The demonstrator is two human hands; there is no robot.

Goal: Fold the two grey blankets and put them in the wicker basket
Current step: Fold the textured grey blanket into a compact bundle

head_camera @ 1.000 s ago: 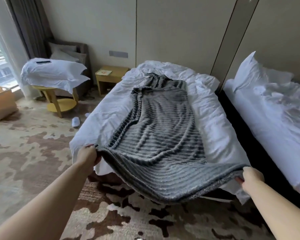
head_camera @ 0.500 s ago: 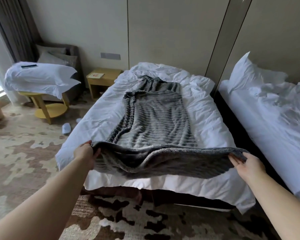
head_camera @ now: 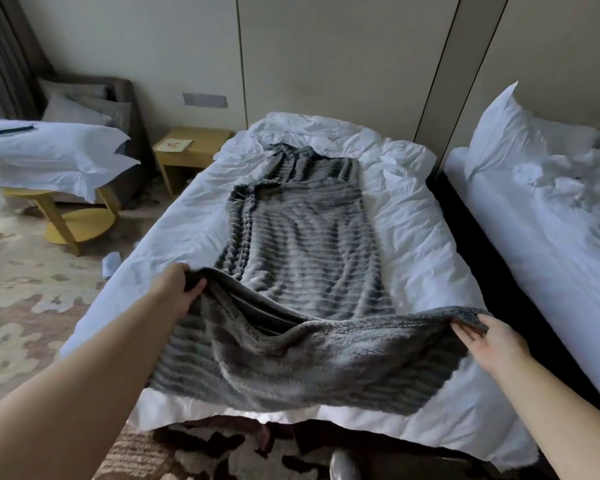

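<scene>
Grey blanket [head_camera: 302, 265] hem raised further, left hand [head_camera: 179, 289], right hand [head_camera: 496, 344] pinching corners (left fingertips buried)

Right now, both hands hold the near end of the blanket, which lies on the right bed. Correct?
Not quite. The head view shows the blanket lying on the left bed, not the right bed. The rest stands: the left hand and the right hand hold its near end.
</scene>
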